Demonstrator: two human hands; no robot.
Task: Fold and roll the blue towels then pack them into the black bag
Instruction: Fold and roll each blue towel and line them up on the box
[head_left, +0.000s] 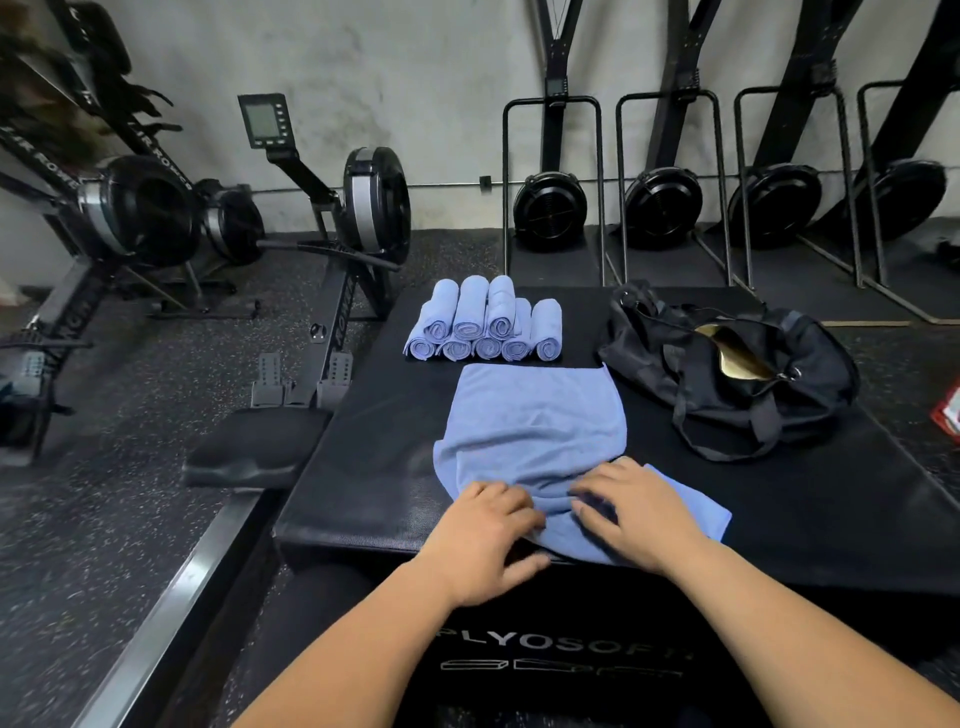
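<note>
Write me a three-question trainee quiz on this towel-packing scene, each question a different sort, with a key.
1. True or false: the rolled towels are already inside the black bag.
2. The flat towel is touched by: A) the left hand only; B) the right hand only; C) both.
3. Fill in: the black bag lies to the ___ of the rolled towels.

Key: 1 false; 2 C; 3 right.
</note>
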